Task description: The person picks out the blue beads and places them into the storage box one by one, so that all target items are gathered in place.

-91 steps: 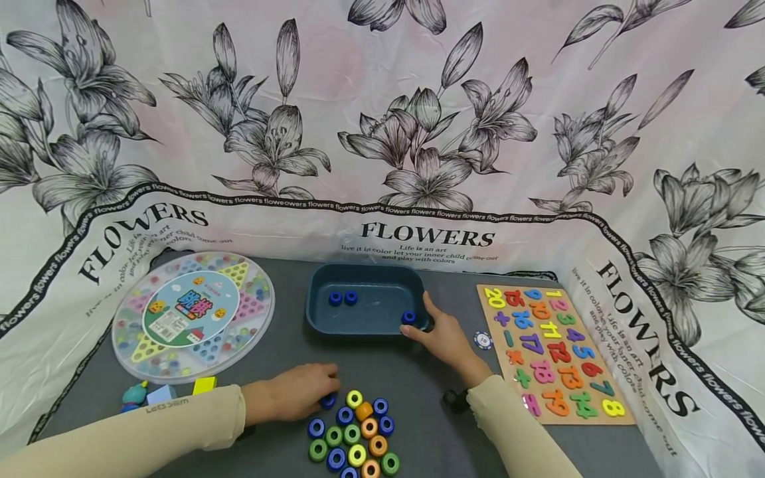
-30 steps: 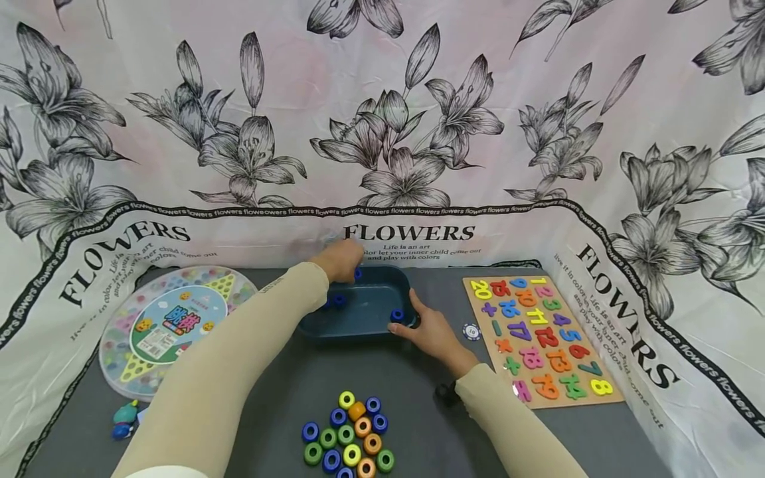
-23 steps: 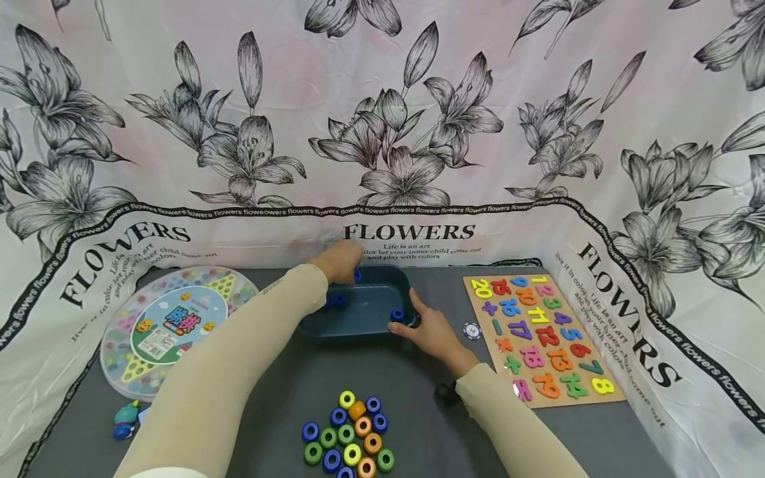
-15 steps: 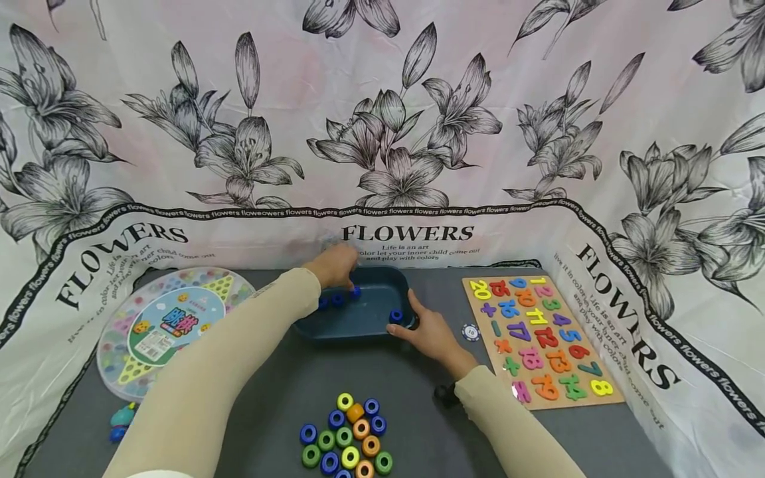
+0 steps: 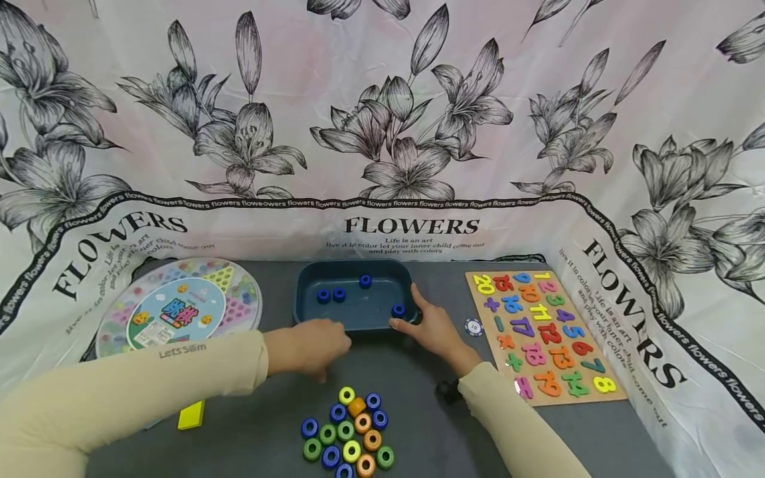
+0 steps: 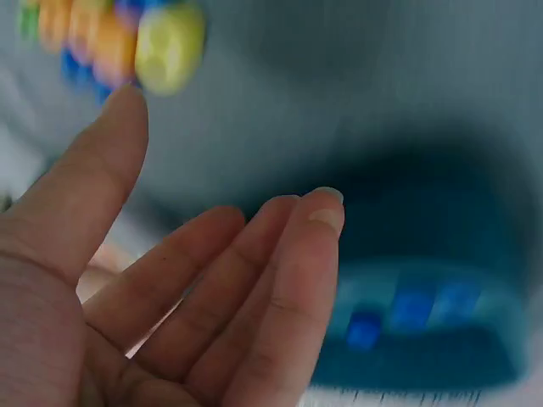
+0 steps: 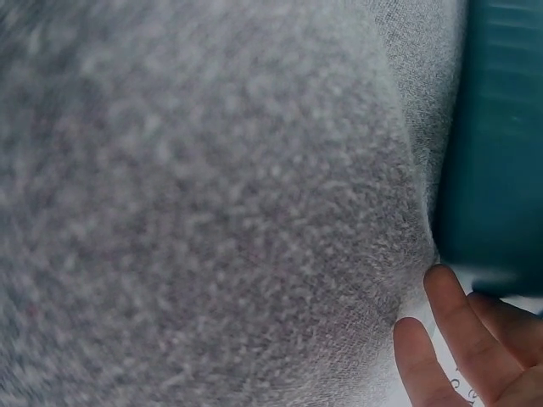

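Observation:
A dark blue tray (image 5: 352, 320) stands at the back middle in the head view, with several blue beads (image 5: 365, 281) inside. My right hand (image 5: 434, 330) grips the tray's front right corner, thumb at the front rim and fingers along the right side. In the right wrist view, fingertips lie close against the tray's outer wall (image 7: 496, 170). Just in front of the tray, my left hand (image 5: 311, 346) holds nothing; its fingers are loosely bent and thumb apart in the left wrist view. Nearer me lies a cluster of green, orange, yellow and blue ring-shaped beads (image 5: 345, 430).
A round marble board game (image 5: 179, 305) lies at the left, partly behind the left sleeve. A yellow block (image 5: 191, 415) sits below that sleeve. At the right are a number puzzle board (image 5: 546, 338) and a poker chip (image 5: 474, 326). A flowered cloth (image 5: 412, 229) hangs behind.
My left hand took a blue bead from the cluster to the tray and let it go inside at the back, then drew back toward the cluster. My right hand stays at the tray corner.

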Demonstrator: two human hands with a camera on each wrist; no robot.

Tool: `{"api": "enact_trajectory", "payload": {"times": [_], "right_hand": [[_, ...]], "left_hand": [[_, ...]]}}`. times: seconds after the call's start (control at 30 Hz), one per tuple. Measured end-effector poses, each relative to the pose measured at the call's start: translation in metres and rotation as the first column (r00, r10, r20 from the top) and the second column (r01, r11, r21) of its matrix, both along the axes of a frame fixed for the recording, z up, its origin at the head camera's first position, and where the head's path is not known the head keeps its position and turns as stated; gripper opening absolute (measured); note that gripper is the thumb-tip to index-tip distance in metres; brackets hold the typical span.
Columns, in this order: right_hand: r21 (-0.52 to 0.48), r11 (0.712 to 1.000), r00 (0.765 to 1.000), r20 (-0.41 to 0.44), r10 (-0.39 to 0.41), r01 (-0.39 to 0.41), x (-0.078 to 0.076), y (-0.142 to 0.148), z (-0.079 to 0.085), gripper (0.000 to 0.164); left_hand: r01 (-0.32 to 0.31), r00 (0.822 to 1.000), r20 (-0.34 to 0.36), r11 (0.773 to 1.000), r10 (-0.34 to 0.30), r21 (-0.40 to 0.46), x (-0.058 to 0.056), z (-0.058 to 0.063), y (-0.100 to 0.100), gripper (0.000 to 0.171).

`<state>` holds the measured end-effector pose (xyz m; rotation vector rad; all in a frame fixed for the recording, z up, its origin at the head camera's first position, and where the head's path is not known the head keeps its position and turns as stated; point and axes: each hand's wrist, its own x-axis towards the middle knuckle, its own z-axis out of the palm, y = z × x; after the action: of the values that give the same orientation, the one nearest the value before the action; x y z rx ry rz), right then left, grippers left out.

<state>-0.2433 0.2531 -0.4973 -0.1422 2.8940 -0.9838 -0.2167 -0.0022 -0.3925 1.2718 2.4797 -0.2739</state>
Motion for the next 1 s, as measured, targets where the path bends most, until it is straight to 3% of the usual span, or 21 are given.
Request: {"api": "enact_trajectory", "payload": {"times": [0.17, 0.3, 0.53, 0.77, 0.9, 1.0], "right_hand": [[-0.002, 1.000, 1.000, 0.004, 0.006, -0.006, 0.001, 0.001, 0.001, 0.102], [0.005, 1.000, 1.000, -0.006, -0.001, 0.001, 0.001, 0.003, 0.001, 0.102], [-0.001, 1.000, 1.000, 0.003, -0.005, 0.005, 0.001, 0.004, 0.002, 0.102], [-0.001, 1.000, 1.000, -0.004, -0.006, 0.006, 0.001, 0.001, 0.001, 0.102], [-0.001, 1.000, 1.000, -0.001, -0.004, 0.004, 0.002, -0.001, 0.001, 0.101], [-0.005, 1.000, 1.000, 0.004, -0.002, 0.002, 0.002, -0.001, 0.002, 0.101]], "left_hand": [[-0.011, 0.996, 0.086, 1.000, 0.010, 0.008, 0.027, -0.037, -0.031, 0.036], [0.009, 0.990, 0.140, 0.998, -0.017, 0.063, 0.041, -0.055, -0.043, 0.029], [0.130, 0.986, 0.080, 0.975, -0.147, 0.180, 0.056, -0.074, -0.039, 0.014], [0.171, 0.981, 0.057, 0.960, -0.188, 0.219, 0.059, -0.077, -0.037, 0.015], [0.132, 0.983, 0.092, 0.955, -0.161, 0.266, 0.052, -0.068, -0.038, 0.017], [0.076, 0.987, 0.105, 0.933, -0.120, 0.352, 0.042, -0.053, -0.037, 0.015]]}}
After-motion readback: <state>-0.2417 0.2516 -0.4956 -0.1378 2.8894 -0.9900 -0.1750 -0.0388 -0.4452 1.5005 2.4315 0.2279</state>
